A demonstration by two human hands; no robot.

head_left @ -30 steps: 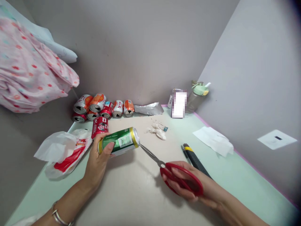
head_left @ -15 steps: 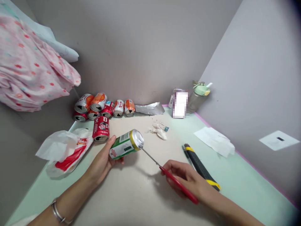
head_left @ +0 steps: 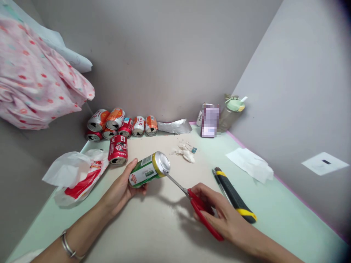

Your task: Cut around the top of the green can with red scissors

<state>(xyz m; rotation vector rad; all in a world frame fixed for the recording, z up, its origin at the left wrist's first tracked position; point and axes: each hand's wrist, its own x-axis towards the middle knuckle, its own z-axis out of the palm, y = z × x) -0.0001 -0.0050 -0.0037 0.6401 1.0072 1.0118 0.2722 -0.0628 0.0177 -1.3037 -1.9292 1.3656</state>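
A green, white and yellow drink can [head_left: 146,171] lies tilted in my left hand [head_left: 124,190], its silver end facing right and a little up. My left fingers are wrapped round its lower end. In my right hand [head_left: 216,210] is a pair of scissors [head_left: 204,219] with red handles, my fingers closed round them. The blades reach up and left, and their tips meet the can near the rim of its silver end. Whether the tips have gone through the metal I cannot tell. A shadow of can and scissors falls on the pale board [head_left: 153,226] below.
Several empty cans [head_left: 115,118] are stacked at the back left, with a red can [head_left: 118,149] in front. Beside them lie a metal sheet [head_left: 175,126], crumpled tissue [head_left: 186,153] and a plastic bag [head_left: 85,182]. A utility knife [head_left: 236,197] lies right; a bottle [head_left: 231,113] stands behind.
The can has shifted slightly right and turned in my left hand. My right hand has rolled the scissors, so both red handle loops now show more plainly.
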